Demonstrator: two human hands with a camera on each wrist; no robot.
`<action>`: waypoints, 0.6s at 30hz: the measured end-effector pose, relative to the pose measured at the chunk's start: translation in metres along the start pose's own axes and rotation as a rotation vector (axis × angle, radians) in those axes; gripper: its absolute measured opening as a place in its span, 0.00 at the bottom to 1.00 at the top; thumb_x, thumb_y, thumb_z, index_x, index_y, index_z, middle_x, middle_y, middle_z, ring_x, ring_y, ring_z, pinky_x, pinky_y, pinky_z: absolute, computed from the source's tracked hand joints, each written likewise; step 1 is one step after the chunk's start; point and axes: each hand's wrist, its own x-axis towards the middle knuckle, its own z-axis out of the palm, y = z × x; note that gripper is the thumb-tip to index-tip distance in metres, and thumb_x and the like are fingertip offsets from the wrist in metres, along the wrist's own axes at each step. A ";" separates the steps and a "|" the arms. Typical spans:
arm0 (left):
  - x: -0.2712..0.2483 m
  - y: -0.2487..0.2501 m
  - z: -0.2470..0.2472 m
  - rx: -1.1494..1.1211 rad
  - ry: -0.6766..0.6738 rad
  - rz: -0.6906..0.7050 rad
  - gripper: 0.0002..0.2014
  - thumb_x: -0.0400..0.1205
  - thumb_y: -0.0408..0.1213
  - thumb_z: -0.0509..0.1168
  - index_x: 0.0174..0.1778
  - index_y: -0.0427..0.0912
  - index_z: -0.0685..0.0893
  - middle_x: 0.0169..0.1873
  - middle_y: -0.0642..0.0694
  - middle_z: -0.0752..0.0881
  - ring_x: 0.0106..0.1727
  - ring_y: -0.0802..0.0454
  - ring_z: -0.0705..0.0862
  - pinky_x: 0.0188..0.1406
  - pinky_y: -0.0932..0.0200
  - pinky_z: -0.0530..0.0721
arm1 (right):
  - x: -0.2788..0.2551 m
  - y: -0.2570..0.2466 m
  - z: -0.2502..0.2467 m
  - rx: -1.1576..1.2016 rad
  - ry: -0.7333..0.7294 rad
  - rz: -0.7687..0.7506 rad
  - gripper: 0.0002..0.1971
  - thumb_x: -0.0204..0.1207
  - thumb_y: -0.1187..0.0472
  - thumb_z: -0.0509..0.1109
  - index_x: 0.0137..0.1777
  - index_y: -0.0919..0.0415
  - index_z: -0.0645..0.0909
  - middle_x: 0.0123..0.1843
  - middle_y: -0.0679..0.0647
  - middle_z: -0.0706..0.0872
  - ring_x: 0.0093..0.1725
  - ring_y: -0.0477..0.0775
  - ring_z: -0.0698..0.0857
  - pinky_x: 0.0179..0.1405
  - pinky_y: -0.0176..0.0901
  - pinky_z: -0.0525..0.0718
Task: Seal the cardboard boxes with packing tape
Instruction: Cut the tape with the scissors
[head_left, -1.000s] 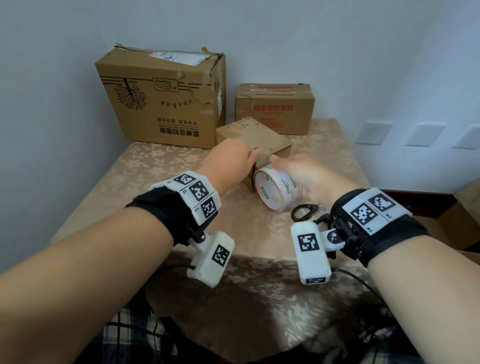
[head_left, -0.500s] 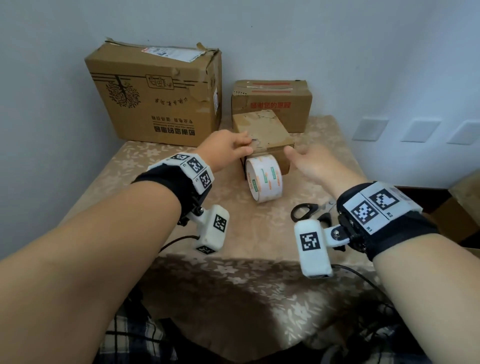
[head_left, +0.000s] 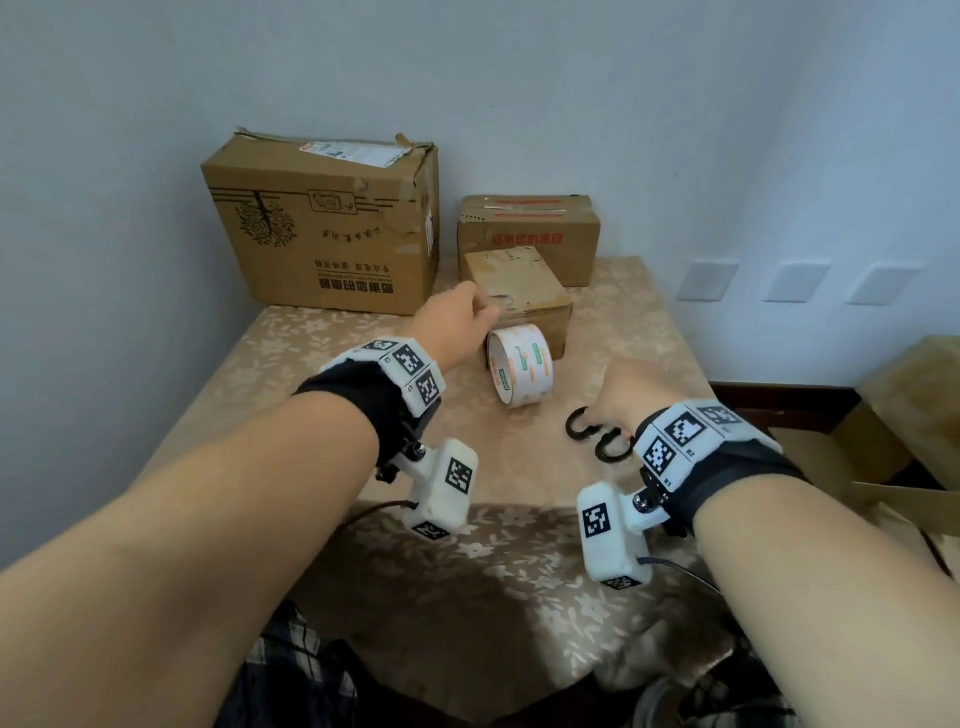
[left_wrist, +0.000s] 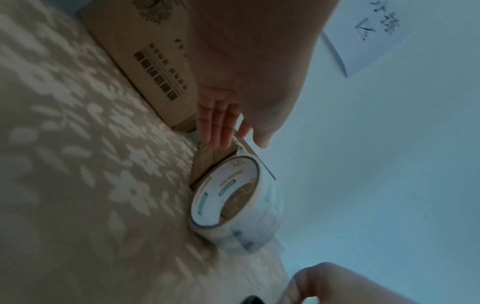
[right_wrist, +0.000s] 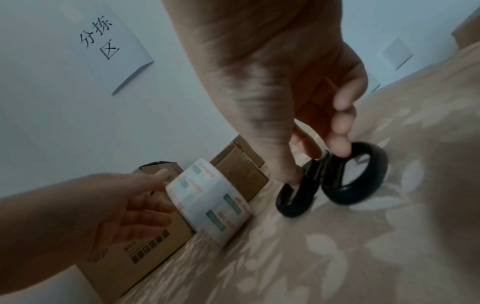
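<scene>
Head view: looks like the cut-the-tape step. Best to get a proper grip on the scissors (head_left: 597, 434) first and keep the small cardboard box (head_left: 519, 296) pinned so the strip stays taut, then snip close to the box edge. Left hand (head_left: 457, 325) stretched forward, fingers flat against that box's near top corner, holding nothing. Packing tape roll (head_left: 519, 364) standing on edge on the floral tablecloth (head_left: 291, 353), right up against the box front. Right hand (head_left: 628, 395) dropped over the scissor handles.

Left wrist view: straight fingers (left_wrist: 218, 125) pressing the box flap, roll just below.

Right wrist view: fingertips (right_wrist: 340, 142) curling down onto the black handles (right_wrist: 355, 176), touching but not through the loops yet. Loose, half-closed grip, nothing lifted.
</scene>
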 end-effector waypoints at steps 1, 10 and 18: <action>-0.003 0.002 0.004 -0.094 -0.010 -0.074 0.17 0.86 0.49 0.58 0.62 0.40 0.75 0.52 0.48 0.82 0.54 0.47 0.82 0.52 0.53 0.81 | 0.000 0.001 0.002 0.007 0.011 0.009 0.16 0.69 0.50 0.79 0.45 0.63 0.81 0.42 0.56 0.88 0.46 0.59 0.88 0.54 0.51 0.83; -0.008 0.020 0.017 -0.848 -0.138 -0.416 0.08 0.84 0.34 0.64 0.53 0.32 0.78 0.54 0.35 0.87 0.51 0.43 0.88 0.49 0.51 0.86 | -0.004 0.020 0.012 0.027 0.173 -0.044 0.19 0.76 0.64 0.69 0.68 0.63 0.77 0.60 0.63 0.85 0.57 0.63 0.85 0.36 0.46 0.77; 0.000 0.005 0.003 -0.579 -0.102 -0.378 0.12 0.77 0.38 0.67 0.46 0.30 0.86 0.45 0.35 0.90 0.47 0.40 0.89 0.54 0.48 0.86 | 0.002 0.019 0.011 0.785 0.537 -0.054 0.23 0.74 0.56 0.73 0.68 0.62 0.77 0.46 0.55 0.85 0.49 0.60 0.84 0.49 0.50 0.82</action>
